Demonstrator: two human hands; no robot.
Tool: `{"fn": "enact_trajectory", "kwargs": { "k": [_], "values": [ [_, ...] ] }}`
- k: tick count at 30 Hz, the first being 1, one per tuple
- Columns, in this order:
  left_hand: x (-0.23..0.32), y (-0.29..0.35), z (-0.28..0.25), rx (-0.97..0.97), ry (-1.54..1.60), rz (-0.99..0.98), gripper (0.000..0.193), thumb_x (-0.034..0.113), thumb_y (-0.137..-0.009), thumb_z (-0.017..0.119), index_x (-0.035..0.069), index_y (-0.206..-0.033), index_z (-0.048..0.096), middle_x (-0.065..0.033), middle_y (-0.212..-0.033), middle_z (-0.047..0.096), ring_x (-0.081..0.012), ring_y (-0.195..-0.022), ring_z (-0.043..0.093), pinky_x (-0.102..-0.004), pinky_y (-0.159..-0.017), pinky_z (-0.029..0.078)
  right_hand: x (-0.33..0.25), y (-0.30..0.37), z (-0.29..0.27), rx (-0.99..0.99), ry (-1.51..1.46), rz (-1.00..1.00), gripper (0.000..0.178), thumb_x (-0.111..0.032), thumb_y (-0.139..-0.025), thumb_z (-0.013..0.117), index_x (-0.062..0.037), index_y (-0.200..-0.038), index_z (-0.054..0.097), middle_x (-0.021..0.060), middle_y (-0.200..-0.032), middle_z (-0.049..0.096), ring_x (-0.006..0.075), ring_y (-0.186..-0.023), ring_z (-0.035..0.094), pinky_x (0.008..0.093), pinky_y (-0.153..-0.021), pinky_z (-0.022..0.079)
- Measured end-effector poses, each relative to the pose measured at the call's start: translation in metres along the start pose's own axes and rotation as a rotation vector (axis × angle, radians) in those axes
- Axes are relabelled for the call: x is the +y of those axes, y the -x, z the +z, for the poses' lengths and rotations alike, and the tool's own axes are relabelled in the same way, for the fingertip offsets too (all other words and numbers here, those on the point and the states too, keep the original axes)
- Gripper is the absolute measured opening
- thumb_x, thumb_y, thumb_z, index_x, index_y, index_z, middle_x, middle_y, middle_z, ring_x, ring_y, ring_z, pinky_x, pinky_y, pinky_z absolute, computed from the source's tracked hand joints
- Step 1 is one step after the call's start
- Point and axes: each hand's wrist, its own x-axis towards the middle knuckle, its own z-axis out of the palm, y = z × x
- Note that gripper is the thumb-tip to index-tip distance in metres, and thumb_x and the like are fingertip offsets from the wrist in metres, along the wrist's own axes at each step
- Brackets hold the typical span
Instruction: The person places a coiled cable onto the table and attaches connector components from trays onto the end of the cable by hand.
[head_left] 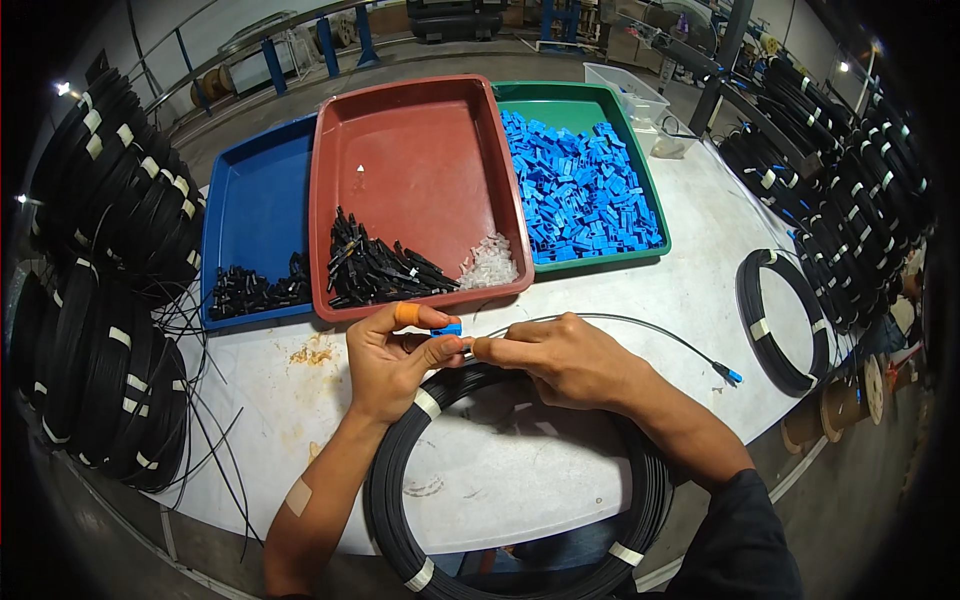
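Between the thumb and forefinger of my left hand (395,360) is a small blue connector housing (447,329). An orange wrap circles one finger of that hand. My right hand (555,357) meets it from the right, its fingers pinched together at the housing's near end; what they grip is mostly hidden. Both hands are above the far rim of a large coil of black cable (395,470), bound with white tape. A loose cable end curves off to the right and finishes in a blue-tipped connector (732,375) on the white table.
A red tray (420,150) holds black parts (385,265) and small clear pieces (490,263). Beside it stand a blue tray (262,180) with black parts and a green tray (600,257) full of blue housings. Cable coils are stacked left (110,370) and right (850,220); another coil (748,300) lies on the table.
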Motion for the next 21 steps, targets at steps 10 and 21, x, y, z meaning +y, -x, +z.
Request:
{"fn": "enact_trajectory", "kwargs": {
  "k": [10, 21],
  "values": [
    [-0.001, 0.001, 0.000, 0.056, 0.036, 0.014, 0.037, -0.003, -0.081, 0.083, -0.003, -0.111, 0.061, -0.0152, -0.099, 0.071, -0.0274, -0.096, 0.075, -0.0347, -0.084, 0.065, 0.000, 0.007, 0.004, 0.116, 0.116, -0.048, 0.053, 0.001, -0.075, 0.068, -0.0145, -0.125, 0.062, 0.0044, -0.091, 0.069, 0.0251, -0.073, 0.069, 0.0371, -0.057, 0.055],
    [0.002, 0.002, -0.001, 0.001, -0.040, 0.055, 0.073, -0.008, -0.078, 0.083, 0.002, -0.137, 0.041, -0.0159, -0.099, 0.073, -0.0272, -0.098, 0.075, -0.0345, -0.090, 0.062, 0.002, 0.007, 0.013, 0.396, -0.025, -0.004, 0.033, 0.001, -0.081, 0.070, -0.0078, -0.112, 0.061, 0.0068, -0.082, 0.071, 0.0267, -0.071, 0.071, 0.0382, -0.056, 0.054]
  ]
}}
